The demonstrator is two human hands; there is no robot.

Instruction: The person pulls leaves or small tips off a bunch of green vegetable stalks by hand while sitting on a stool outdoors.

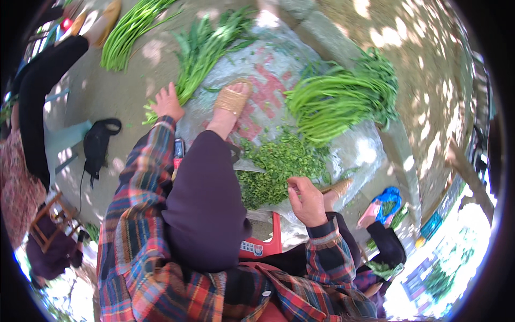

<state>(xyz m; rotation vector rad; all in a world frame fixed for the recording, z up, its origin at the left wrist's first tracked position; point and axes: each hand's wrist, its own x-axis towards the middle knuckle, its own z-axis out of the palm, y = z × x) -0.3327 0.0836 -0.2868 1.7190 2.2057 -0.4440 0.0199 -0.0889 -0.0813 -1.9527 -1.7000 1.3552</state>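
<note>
My left hand (168,104) lies over the cut ends of a bundle of long green leafy stems (197,72), its fingers spread. My right hand (306,202) is above a heap of small picked green leaves (281,161), fingers curled and thumb near the index finger. Whether something small is between those fingertips is not clear. The leaf heap lies on a clear plastic sheet (362,149) with red printing. A thick pile of green stems (338,100) rests on the sheet beyond the heap. My sandalled foot (232,100) stands between the bundle and the pile.
Another stem bundle (128,36) lies at the upper left. A black bag (98,143) hangs by a pale blue stool (66,139), near a seated person. A red plastic stool (269,241) is under me. A stone kerb (330,36) runs along the right. Another person's hand (367,220) is at lower right.
</note>
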